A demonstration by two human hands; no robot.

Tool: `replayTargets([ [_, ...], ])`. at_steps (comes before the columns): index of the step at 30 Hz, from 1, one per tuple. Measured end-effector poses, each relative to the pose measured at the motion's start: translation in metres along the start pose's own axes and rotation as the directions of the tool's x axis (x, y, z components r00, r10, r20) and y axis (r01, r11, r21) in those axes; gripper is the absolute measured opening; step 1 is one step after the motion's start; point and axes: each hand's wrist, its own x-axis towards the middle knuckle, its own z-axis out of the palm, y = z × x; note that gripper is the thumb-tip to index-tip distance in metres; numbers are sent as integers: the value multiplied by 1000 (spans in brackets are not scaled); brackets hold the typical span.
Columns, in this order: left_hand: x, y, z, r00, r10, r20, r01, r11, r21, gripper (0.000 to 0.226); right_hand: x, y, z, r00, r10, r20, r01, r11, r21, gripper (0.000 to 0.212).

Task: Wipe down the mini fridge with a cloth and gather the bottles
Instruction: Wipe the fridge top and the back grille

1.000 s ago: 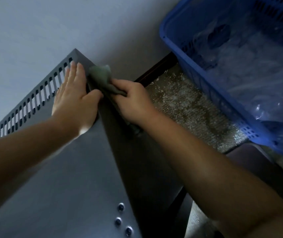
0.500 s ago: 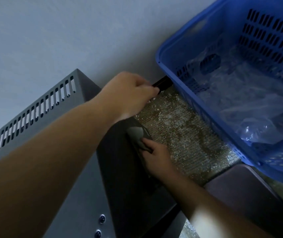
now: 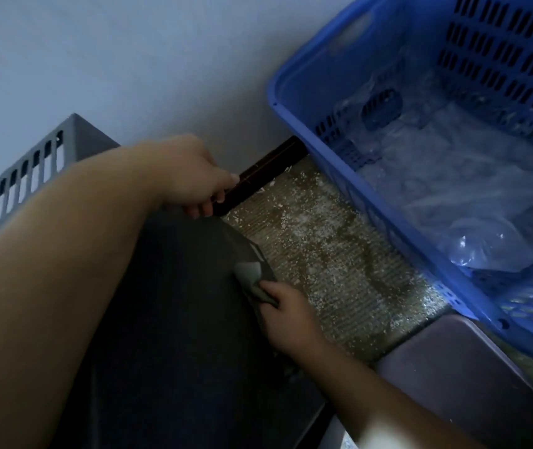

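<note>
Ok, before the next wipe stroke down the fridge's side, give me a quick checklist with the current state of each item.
1. Cloth gripped in the right hand: ok.
2. Cloth pressed against the mini fridge side panel: ok.
3. Left hand steadying the fridge's top rear corner: ok, its fingers curl over the edge.
4. Stroke path below the cloth free of obstacles: ok, bare dark panel.
5. Floor beside the fridge clean: not ok, white flecks scattered.
6. Bottles gathered in the blue basket: cannot tell, only clear crumpled plastic shows.
</note>
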Motion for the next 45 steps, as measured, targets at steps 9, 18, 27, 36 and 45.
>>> replayTargets([
  [9, 18, -8, -4, 998, -55, -2, 55, 998, 1, 32, 132, 18, 33, 969, 240, 58, -242, 970, 18, 35],
  [18, 18, -7, -11, 970, 1, -242, -56, 974, -221, 17, 122, -63, 18, 990, -124, 61, 103, 957, 272, 35],
  [27, 18, -12, -15, 969, -16, -248, -56, 959, -278, 24, 90, 101, 27, 903, 430, -3, -429, 902, -45, 35],
  [36, 19, -8, -11, 966, -18, -257, -60, 955, -291, 28, 97, -48, 27, 962, -266, -68, 275, 937, 217, 41],
  [45, 12, -8, -11, 974, 111, -198, -166, 943, -288, 30, 16, 103, 5, 926, 378, -5, -378, 926, 3, 25],
])
